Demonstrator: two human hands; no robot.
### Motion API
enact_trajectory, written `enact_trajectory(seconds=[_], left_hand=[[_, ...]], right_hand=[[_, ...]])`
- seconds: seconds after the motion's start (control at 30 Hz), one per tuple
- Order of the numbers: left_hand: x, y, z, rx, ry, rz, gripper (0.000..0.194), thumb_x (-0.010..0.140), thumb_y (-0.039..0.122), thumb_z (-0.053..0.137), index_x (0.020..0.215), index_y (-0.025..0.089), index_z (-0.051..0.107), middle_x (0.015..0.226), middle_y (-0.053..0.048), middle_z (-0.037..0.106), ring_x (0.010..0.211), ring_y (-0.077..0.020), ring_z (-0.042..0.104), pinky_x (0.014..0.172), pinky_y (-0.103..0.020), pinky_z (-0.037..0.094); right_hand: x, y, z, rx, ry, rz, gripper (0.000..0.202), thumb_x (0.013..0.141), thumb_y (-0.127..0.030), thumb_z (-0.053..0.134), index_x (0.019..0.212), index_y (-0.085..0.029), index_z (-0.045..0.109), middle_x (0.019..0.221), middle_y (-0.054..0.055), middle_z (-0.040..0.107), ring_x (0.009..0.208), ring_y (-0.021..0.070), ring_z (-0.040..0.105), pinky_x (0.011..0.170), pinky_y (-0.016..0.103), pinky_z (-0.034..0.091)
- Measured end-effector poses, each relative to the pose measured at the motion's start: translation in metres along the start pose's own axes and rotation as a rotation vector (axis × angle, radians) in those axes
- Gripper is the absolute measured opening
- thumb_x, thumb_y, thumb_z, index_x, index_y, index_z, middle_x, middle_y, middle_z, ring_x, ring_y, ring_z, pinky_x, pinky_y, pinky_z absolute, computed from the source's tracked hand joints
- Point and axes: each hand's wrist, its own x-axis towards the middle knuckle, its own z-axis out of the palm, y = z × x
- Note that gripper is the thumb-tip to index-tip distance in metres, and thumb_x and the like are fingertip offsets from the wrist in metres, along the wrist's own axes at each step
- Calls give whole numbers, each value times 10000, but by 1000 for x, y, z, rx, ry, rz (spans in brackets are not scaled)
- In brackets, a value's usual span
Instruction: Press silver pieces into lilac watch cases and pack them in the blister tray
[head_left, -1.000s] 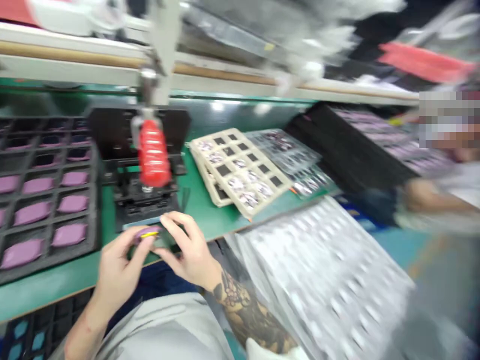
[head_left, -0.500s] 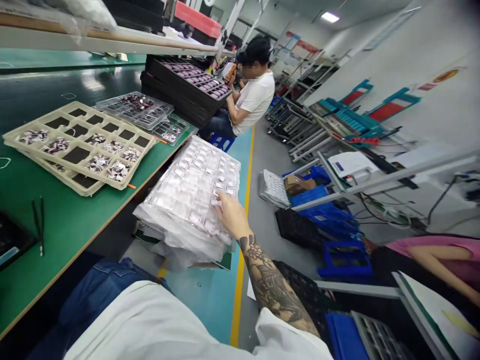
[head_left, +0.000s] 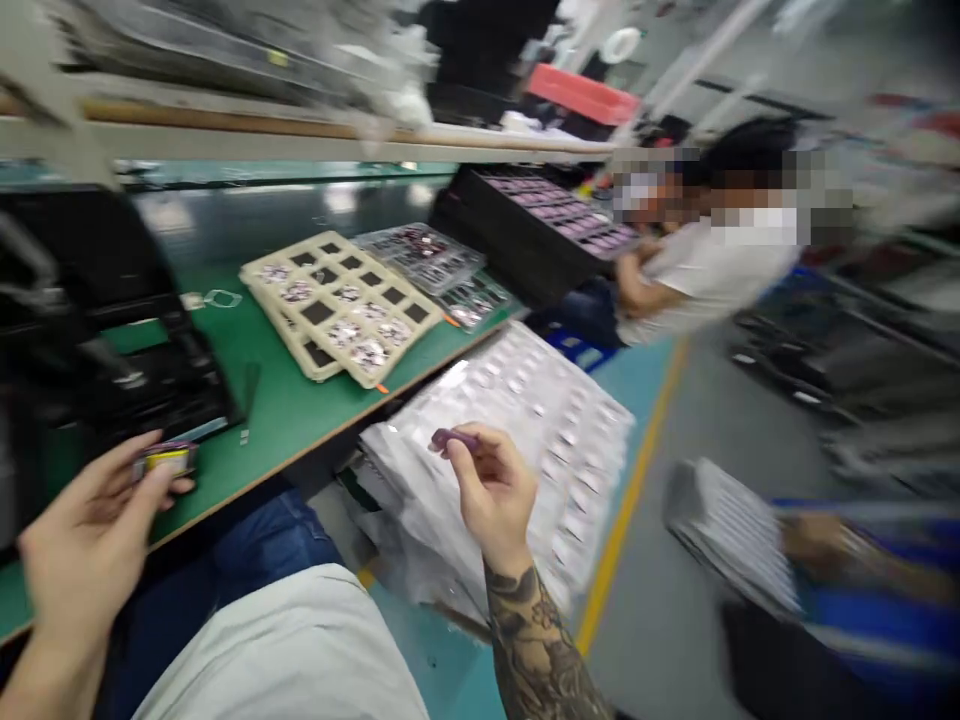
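Note:
My left hand (head_left: pixel 94 535) is closed around a small device with a purple edge and a yellow part (head_left: pixel 166 460), over the front of the green bench. My right hand (head_left: pixel 499 490) pinches a small purple casing piece (head_left: pixel 453 438) between thumb and fingers. Beneath it lies a stack of clear plastic trays (head_left: pixel 427 410), with small parts in several pockets. To the left of the stack, cream compartment trays (head_left: pixel 319 312) holding small shiny parts sit on the bench. A black fixture (head_left: pixel 112 320) stands beyond my left hand.
Clear part boxes (head_left: pixel 420 255) and black foam trays of pink pieces (head_left: pixel 525 240) stand farther along the green bench (head_left: pixel 300 430). A shelf (head_left: pixel 300 140) runs above it. A seated co-worker (head_left: pixel 690 270) is at the far end. Another tray stack (head_left: pixel 735 530) lies on the floor.
The view has swung left. My right hand has lifted from the tray stack and now holds the purple piece. My left hand has come into view with the small device.

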Motion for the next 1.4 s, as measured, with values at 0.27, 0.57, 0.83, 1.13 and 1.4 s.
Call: enact_trajectory(seconds=[0.27, 0.57, 0.83, 1.13, 1.4], left_hand=[[10, 9, 17, -426, 79, -148, 475, 947, 445, 896, 1269, 139, 728, 1008, -109, 841, 759, -213, 836, 632, -262, 644], [8, 8, 6, -616, 19, -121, 373, 1058, 375, 783, 1380, 187, 790, 1266, -143, 845, 930, -209, 818, 829, -292, 694], [7, 7, 5, -543, -53, -135, 235, 1069, 321, 775, 1261, 202, 843, 1158, -99, 876, 915, -206, 855, 883, -281, 707], [-6, 3, 4, -369, -67, 52, 156, 1115, 257, 695, 1212, 223, 812, 975, -31, 871, 834, -160, 844, 822, -217, 671], [5, 0, 11, -586, -63, -190, 480, 1062, 385, 768, 1491, 179, 700, 1127, -115, 867, 968, -252, 871, 821, -305, 689]], right_hand=[[18, -65, 187, 432, -361, -175, 335, 1043, -136, 729, 1327, -297, 808, 1425, 126, 697, 1040, 225, 806, 825, 397, 759], [25, -88, 241, 338, -786, -508, 468, 1013, -83, 757, 1426, -302, 738, 1371, 86, 808, 1261, 278, 753, 1129, 535, 639], [25, -85, 232, 319, -732, -282, 271, 1056, -200, 725, 1313, -264, 783, 1266, 110, 810, 1183, 270, 781, 1017, 445, 657], [25, -99, 223, 363, -776, -293, 85, 1083, -238, 700, 1119, -228, 776, 1049, 77, 791, 945, 224, 765, 849, 386, 651], [123, -155, 255, 323, -99, -975, 540, 1141, -603, 544, 1527, -234, 624, 1439, 140, 653, 1380, 359, 678, 1128, 642, 613]])
